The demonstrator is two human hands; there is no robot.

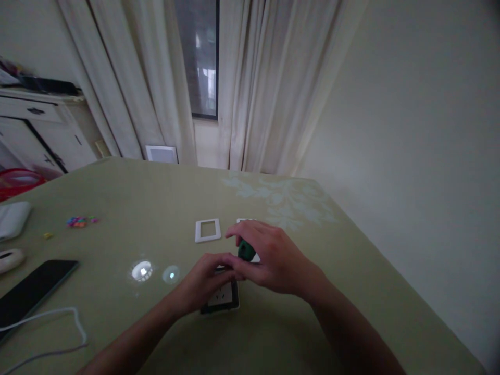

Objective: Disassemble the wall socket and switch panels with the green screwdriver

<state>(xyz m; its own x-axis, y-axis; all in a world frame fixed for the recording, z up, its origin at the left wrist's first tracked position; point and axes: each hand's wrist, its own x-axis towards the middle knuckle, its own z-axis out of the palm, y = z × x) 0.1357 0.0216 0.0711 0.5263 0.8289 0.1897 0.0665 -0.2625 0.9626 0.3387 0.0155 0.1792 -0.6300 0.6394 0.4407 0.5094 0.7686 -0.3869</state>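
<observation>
- Green handle (246, 251), dark and chunky: gripping it from above in the right hand (271, 255), curling the fingers over it and stretching the thumb toward the left hand (207, 284).
- Resting that left hand on the upper part of a dark-edged socket (225, 298), covering a good chunk of it. Honestly not being able to tell pinching from just touching.
- Having the socket lying on the greenish table (136, 195), right under the hands.
- Seeing a white frame (208, 239) just beyond the left hand, plus another white piece (257, 258) hiding mostly behind the right.
- Over on the left, spotting a black phone (39, 286), a pale cable (80, 325) crossing its near end, and some tiny colourful bits (78, 222) farther back.
- Also noticing pale curtains (269, 88) hanging behind the table.
</observation>
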